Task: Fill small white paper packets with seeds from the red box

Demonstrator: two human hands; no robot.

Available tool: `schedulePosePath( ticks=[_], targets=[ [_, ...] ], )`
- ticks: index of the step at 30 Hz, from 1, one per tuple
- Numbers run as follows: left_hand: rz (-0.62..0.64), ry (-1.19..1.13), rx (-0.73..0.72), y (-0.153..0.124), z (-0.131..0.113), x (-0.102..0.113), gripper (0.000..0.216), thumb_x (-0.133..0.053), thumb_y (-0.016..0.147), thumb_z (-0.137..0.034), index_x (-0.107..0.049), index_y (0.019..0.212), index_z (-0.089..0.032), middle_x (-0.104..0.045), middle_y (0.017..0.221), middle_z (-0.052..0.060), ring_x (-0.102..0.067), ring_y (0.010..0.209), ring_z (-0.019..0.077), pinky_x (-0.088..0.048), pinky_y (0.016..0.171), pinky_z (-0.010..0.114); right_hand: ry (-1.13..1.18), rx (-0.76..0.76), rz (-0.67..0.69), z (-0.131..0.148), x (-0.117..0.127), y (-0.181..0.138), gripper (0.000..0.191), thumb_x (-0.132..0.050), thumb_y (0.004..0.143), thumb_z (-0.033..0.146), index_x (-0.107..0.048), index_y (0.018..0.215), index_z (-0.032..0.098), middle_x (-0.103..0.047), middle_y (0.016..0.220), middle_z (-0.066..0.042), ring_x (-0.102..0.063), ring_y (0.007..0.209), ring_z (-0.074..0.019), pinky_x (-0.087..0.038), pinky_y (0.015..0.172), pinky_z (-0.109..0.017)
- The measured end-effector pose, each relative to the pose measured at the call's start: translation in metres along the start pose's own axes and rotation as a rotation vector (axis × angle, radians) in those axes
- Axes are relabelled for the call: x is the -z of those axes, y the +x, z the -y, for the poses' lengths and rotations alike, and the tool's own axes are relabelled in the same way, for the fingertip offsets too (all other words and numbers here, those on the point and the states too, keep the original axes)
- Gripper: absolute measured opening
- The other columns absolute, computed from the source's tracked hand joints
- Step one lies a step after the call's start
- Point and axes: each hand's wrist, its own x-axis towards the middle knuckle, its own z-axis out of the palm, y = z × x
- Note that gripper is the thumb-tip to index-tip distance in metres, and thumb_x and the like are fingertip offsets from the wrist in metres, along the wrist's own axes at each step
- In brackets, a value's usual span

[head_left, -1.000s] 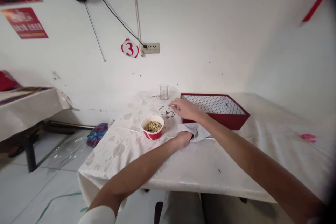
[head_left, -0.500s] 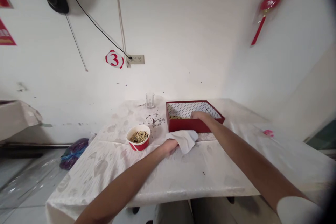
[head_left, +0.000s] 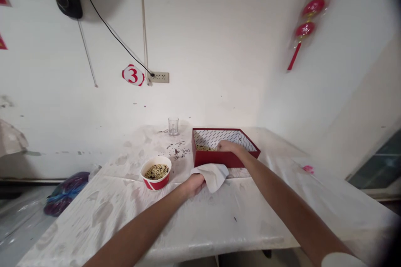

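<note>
My left hand [head_left: 194, 184] rests on the table, closed on a white cloth [head_left: 213, 175] that lies in front of a red box. My right hand [head_left: 228, 146] reaches over the near wall of the red box [head_left: 219, 158] with its fingers down inside, near a small heap of pale grains [head_left: 203, 148]; the fingers are partly hidden by the box wall. A red and white paper bowl [head_left: 156, 173] filled with mixed light and dark grains stands to the left of my left hand. Dark grains [head_left: 177, 150] lie scattered on the table between the bowl and the box.
A small clear glass [head_left: 173, 126] stands at the back by the wall. The table [head_left: 219, 217] has a white stained cover. A pink scrap [head_left: 308, 169] lies at the right. A purple bag [head_left: 65, 185] sits on the floor at the left.
My right hand has moved from the scattered dark grains on the table into the red box. My left hand has stayed on the cloth. The view has swung to the right.
</note>
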Motion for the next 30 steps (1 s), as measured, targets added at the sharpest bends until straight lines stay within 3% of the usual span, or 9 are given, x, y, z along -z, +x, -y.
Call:
schedulePosePath(
  ticks=[3, 5, 7, 9, 12, 17, 21, 27, 30],
  targets=[
    [-0.017, -0.089, 0.008, -0.002, -0.006, -0.006, 0.041, -0.077, 0.084, -0.020, -0.072, 0.125, -0.017, -0.078, 0.119, 0.013, -0.074, 0.111, 0.0260, -0.057, 0.104, 0.040, 0.005, 0.037, -0.232, 0.006, 0.007, -0.009, 0.014, -0.063, 0.089, 0.028, -0.071, 0.092, 0.018, -0.075, 0.092, -0.009, -0.066, 0.090, -0.0210, -0.046, 0.076, -0.029],
    [0.055, -0.165, 0.010, -0.002, -0.009, -0.008, 0.042, -0.073, 0.087, -0.021, -0.070, 0.129, -0.016, -0.077, 0.122, 0.014, -0.075, 0.110, 0.0268, -0.058, 0.102, 0.041, 0.024, 0.078, -0.438, 0.008, 0.007, -0.019, 0.025, -0.047, 0.101, 0.032, -0.067, 0.104, 0.018, -0.072, 0.107, -0.012, -0.063, 0.100, -0.0212, -0.046, 0.083, -0.031],
    [0.084, -0.211, 0.005, 0.000, -0.009, -0.008, 0.043, -0.072, 0.088, -0.021, -0.070, 0.130, -0.016, -0.077, 0.123, 0.014, -0.075, 0.110, 0.0262, -0.059, 0.102, 0.040, 0.104, 0.222, -0.705, 0.006, -0.002, -0.033, 0.029, -0.039, 0.105, 0.032, -0.065, 0.101, 0.020, -0.070, 0.102, -0.010, -0.061, 0.093, -0.0196, -0.046, 0.082, -0.032],
    [0.067, -0.227, -0.001, 0.003, -0.006, -0.007, 0.043, -0.075, 0.087, -0.020, -0.070, 0.129, -0.018, -0.077, 0.124, 0.013, -0.074, 0.112, 0.0253, -0.058, 0.103, 0.039, 0.200, 0.478, -0.899, 0.000, -0.021, -0.049, 0.026, -0.043, 0.105, 0.030, -0.063, 0.090, 0.022, -0.065, 0.086, -0.006, -0.059, 0.078, -0.0175, -0.047, 0.073, -0.031],
    [0.019, -0.205, -0.024, 0.004, -0.002, -0.006, 0.045, -0.081, 0.082, -0.018, -0.072, 0.125, -0.020, -0.077, 0.125, 0.012, -0.073, 0.114, 0.0249, -0.057, 0.105, 0.038, 0.198, 0.779, -0.846, -0.013, -0.061, -0.070, 0.015, -0.055, 0.098, 0.023, -0.067, 0.087, 0.023, -0.065, 0.083, -0.003, -0.060, 0.075, -0.0162, -0.049, 0.068, -0.030],
    [-0.039, -0.123, -0.036, 0.001, 0.000, -0.009, 0.054, -0.090, 0.068, -0.015, -0.075, 0.120, -0.020, -0.078, 0.122, 0.013, -0.073, 0.113, 0.0277, -0.058, 0.103, 0.039, 0.232, 0.807, -0.795, -0.025, -0.101, -0.083, 0.018, -0.067, 0.090, 0.019, -0.075, 0.104, 0.027, -0.065, 0.092, -0.004, -0.063, 0.082, -0.0182, -0.055, 0.075, -0.033],
    [-0.094, -0.103, -0.016, 0.001, 0.001, -0.008, 0.057, -0.090, 0.066, -0.012, -0.075, 0.121, -0.021, -0.078, 0.122, 0.012, -0.073, 0.116, 0.0268, -0.056, 0.106, 0.038, 0.302, 0.750, -0.742, -0.023, -0.099, -0.082, 0.020, -0.069, 0.089, 0.018, -0.077, 0.105, 0.027, -0.063, 0.093, -0.005, -0.063, 0.084, -0.0193, -0.055, 0.076, -0.035],
    [-0.086, -0.138, 0.082, -0.003, -0.003, -0.007, 0.049, -0.081, 0.074, -0.007, -0.074, 0.121, -0.017, -0.079, 0.118, 0.014, -0.073, 0.116, 0.0281, -0.057, 0.105, 0.041, 0.461, 0.612, -0.542, -0.020, -0.088, -0.085, 0.018, -0.070, 0.090, 0.021, -0.078, 0.104, 0.029, -0.064, 0.097, -0.005, -0.063, 0.092, -0.0209, -0.055, 0.082, -0.038],
    [-0.076, -0.175, 0.159, -0.006, -0.009, -0.007, 0.042, -0.076, 0.075, -0.003, -0.076, 0.116, -0.014, -0.080, 0.114, 0.015, -0.074, 0.115, 0.0297, -0.058, 0.102, 0.041, 0.557, 0.515, -0.423, -0.017, -0.084, -0.087, 0.017, -0.072, 0.089, 0.023, -0.079, 0.103, 0.029, -0.064, 0.094, -0.004, -0.063, 0.084, -0.0188, -0.055, 0.075, -0.035]
  ],
)
